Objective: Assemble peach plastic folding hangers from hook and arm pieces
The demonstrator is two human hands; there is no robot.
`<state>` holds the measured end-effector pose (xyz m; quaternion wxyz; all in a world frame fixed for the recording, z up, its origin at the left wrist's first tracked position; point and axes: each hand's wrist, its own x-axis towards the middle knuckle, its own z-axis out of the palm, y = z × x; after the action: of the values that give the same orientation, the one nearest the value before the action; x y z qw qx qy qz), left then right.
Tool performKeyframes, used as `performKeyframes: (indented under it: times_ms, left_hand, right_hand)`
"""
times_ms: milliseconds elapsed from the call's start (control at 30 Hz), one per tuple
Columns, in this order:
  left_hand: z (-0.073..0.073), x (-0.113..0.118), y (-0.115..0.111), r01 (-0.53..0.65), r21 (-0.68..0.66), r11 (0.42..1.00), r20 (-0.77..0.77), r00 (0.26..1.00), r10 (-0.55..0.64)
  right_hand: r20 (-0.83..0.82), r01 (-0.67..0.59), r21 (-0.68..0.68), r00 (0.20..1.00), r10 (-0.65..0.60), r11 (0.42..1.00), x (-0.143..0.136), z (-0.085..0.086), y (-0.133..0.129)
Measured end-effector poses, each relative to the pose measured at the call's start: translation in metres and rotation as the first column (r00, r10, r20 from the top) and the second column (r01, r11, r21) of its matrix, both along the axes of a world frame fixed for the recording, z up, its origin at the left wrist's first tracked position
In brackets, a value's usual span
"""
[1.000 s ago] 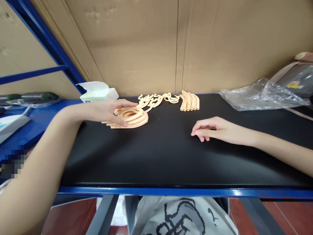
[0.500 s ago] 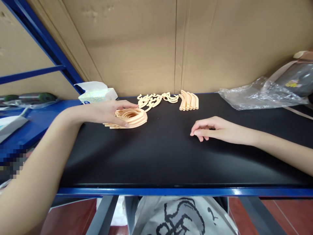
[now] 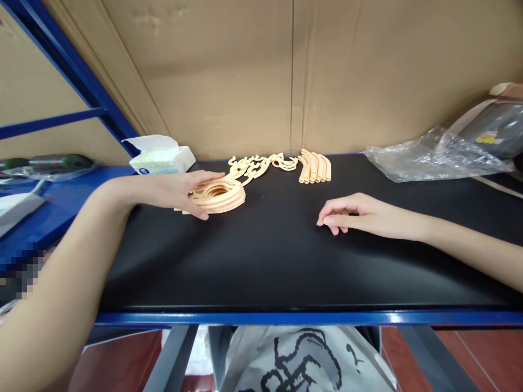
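My left hand (image 3: 174, 190) lies across the left end of a stack of curved beige pieces (image 3: 229, 201). Its thumb is on the near side and its fingers stretch over the far side, spread apart and touching the stack. Part of the stack is hidden under the palm. My right hand (image 3: 347, 214) rests on the black tabletop (image 3: 261, 261), with loosely curled fingers and the thumb against them; nothing shows in it. Behind the stack lie beige hook-shaped pieces (image 3: 253, 167), tangled together. Several bent beige tubes (image 3: 314, 167) sit side by side further right.
A tissue box (image 3: 161, 158) stands at the back left. Clear plastic wrap (image 3: 425, 160) lies at the back right beside a grey transparent bag (image 3: 500, 130). Cardboard (image 3: 229, 71) walls off the back, and a blue metal edge (image 3: 286, 318) runs along the front.
My left hand has drawn slightly left, its thumb sliding back along the near side of the stack. My right hand has stayed in place.
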<state>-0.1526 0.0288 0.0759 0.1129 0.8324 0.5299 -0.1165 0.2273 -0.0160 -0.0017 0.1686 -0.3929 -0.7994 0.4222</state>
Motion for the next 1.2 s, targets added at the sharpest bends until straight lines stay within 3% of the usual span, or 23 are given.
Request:
performKeyframes:
  times_ms: [333,567,933,1200]
  left_hand:
    - [0.001,-0.003,0.004,0.017,0.056,0.998,-0.005,1.000,-0.017]
    - [0.000,-0.002,0.004,0.017,0.023,1.000,0.009,1.000,-0.017]
    - [-0.015,-0.009,0.016,-0.002,0.112,0.994,0.143,0.990,-0.014]
    - [-0.022,-0.024,0.025,0.183,0.224,0.957,0.084,0.975,-0.206]
  right_hand:
    - [0.003,-0.012,0.000,1.000,0.012,1.000,0.000,0.001,0.000]
    - [0.008,-0.010,0.006,1.000,0.010,1.000,-0.002,0.002,-0.001]
    - [0.002,-0.013,0.002,1.000,0.013,1.000,0.000,0.001,0.000]
    - [-0.010,-0.018,-0.005,1.000,0.018,1.000,-0.001,0.001,-0.001]
